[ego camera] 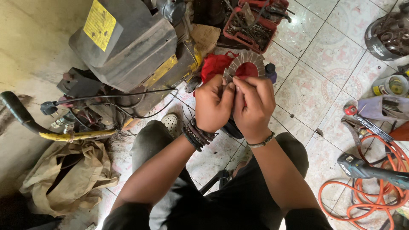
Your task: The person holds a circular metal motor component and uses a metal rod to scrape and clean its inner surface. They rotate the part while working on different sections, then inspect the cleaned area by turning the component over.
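Two hands, left hand [211, 104] and right hand [253, 106], grips clamped on one finned metal ring [246, 61], one red cloth [215, 64] behind.

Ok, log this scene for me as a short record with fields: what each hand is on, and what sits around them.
Left hand: grips the lower left edge of the finned metal ring, beaded bracelets on the wrist
Right hand: pinches the same ring beside the left, thin bracelet on the wrist
Behind the ring: red cloth
Left of hands: dirty grey and yellow machine on the floor
Top: red tool tray
Right: orange hose coiled on the tiled floor
Lower left: crumpled tan bag
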